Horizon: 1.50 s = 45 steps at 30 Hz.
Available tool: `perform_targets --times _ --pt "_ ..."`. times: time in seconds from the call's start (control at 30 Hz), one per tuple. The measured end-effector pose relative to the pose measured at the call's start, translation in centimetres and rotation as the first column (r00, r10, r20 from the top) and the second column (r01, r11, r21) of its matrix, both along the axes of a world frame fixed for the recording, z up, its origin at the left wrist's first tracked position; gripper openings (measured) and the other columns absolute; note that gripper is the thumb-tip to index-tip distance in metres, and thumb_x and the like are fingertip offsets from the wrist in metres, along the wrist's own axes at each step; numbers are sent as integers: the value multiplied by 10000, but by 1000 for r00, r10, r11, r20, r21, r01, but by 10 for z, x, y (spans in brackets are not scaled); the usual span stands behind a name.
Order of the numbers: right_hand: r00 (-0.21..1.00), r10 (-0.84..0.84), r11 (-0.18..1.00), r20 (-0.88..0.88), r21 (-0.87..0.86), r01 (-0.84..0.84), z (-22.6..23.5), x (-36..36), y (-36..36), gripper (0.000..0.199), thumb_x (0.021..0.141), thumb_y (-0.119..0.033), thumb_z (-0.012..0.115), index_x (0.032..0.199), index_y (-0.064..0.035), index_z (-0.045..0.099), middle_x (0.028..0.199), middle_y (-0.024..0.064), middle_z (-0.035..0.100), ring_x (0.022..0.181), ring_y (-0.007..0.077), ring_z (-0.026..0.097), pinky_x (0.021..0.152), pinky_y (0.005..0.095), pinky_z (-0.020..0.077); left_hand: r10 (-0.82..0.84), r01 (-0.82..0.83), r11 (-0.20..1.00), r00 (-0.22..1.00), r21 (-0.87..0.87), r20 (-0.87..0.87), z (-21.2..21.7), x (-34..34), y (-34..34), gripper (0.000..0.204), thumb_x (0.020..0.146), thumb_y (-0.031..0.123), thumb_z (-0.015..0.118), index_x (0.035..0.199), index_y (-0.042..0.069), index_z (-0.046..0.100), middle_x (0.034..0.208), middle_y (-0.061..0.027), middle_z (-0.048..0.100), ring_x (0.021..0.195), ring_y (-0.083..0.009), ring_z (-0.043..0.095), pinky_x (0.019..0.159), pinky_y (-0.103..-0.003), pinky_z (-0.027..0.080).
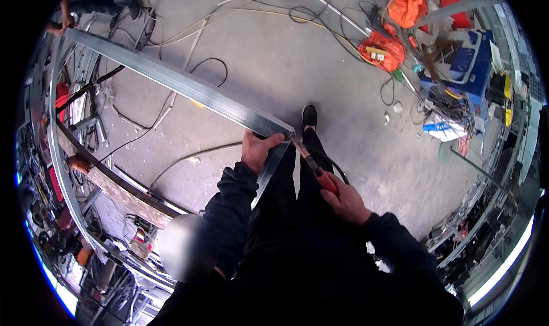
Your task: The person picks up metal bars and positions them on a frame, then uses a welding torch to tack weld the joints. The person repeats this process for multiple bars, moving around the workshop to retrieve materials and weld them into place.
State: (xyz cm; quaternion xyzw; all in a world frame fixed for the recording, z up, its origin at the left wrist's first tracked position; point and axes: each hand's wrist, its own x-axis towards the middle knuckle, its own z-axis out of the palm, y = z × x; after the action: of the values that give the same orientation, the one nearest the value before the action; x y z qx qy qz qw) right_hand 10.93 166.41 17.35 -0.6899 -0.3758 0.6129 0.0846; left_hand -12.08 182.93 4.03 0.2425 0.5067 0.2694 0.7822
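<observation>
Far left: a co-worker's hand [68, 22] at the end of a metal beam [183, 86], likely supporting it. Beam: slanting from there to near centre. My left hand [262, 150]: pinching its near end, presumably for steadiness. My right hand [346, 201]: wrapped round a red-handled tool [326, 181], apparently angled to reach that corner.

- Looked like a metalworking workshop.
- Had a bare grey concrete floor [389, 172], strewn with small scraps [398, 106] and crossed by trailing cables [226, 70].
- Contained a large frame of shiny metal bars [189, 90], with a red-handled tool [326, 181] pointed at its near corner and another person [103, 1] at a far one.
- Showed stray metal lengths [86, 69] heaped on the left, among mixed clutter too small to tell apart.
- Included a blue case-like object [474, 72] and orange plastic bags [407, 9] to the right, beside more jumbled gear.
</observation>
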Motion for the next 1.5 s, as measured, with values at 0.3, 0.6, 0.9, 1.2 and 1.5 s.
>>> perform_targets --times 0.3,0.6,0.9,1.2,1.5 --pt "998 -59 996 32 62 57 5 5 2 619 1016 -361 635 1545 -95 453 1085 235 706 1032 382 714 895 421 539 -108 108 994 993 11 42 6 -9 6 512 849 -21 782 1321 -27 583 1165 -112 728 1048 -217 693 950 -365 554" --pt "934 -319 926 -161 155 343 25 55 33 481 1015 -208 634 1445 -10 546 809 -12 594 589 43 517 564 252 461 -255 453 882 688 128 -679 18 -134 -129 1144 695 321 972 1570 -70 347 1539 -285 500 1448 -410 472 1208 -470 384" --pt "853 494 739 167 436 -513 0 -12 246 511 904 -271 764 1325 -21 613 1043 249 717 1001 452 681 851 462 539 386 -986 112 -72 124 -920 -16 -318 -450 1093 837 730 738 1452 -143 501 1475 -243 580 1227 -374 637 1061 -462 503" --pt "648 623 358 439 576 -735 -65 -150 305 649 980 -345 711 1562 -203 461 1304 150 670 1151 374 654 958 473 552 868 -904 -138 86 -405 -488 -54 -435 -532 839 980 662 538 1592 100 415 1607 -176 470 1485 -409 421 1272 -551 276" --pt "511 641 286 573 439 -852 -76 -189 292 719 980 -348 705 1617 -239 387 1276 115 680 1069 346 699 894 444 584 746 -956 -219 -36 -195 -665 -92 -451 -562 392 982 365 543 1224 75 646 1204 -131 700 1082 -353 656 985 -531 516"
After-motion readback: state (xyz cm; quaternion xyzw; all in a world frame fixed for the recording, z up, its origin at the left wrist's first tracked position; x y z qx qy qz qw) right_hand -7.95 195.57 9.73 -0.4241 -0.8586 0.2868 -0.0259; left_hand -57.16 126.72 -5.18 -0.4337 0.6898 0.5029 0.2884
